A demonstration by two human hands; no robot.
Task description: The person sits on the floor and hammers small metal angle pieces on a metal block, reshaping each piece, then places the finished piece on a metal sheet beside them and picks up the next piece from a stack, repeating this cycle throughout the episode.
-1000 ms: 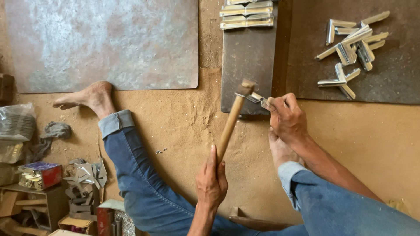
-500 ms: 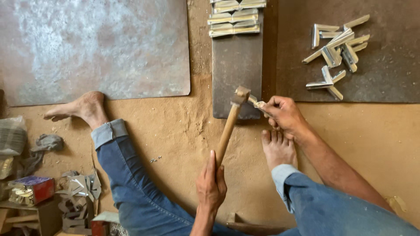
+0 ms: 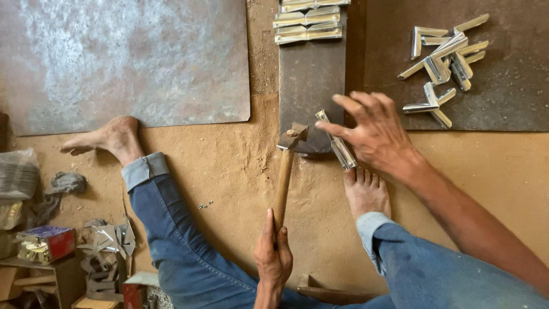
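Left hand (image 3: pixel 273 253) at bottom centre is clamped around the hammer (image 3: pixel 286 171) handle; right hand (image 3: pixel 372 133), fingers spread wide, fingertips touching the folded metal piece (image 3: pixel 338 143) at centre frame.

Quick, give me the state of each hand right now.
Left hand: closed around the wooden handle of the hammer.
Right hand: open, fingers spread, touching the small folded metal piece; no clear grip.

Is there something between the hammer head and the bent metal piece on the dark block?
Nothing visible. The hammer, held by the left hand, has its head at the block's lower edge. The metal piece lies just beside it, under the right hand's spread fingers.
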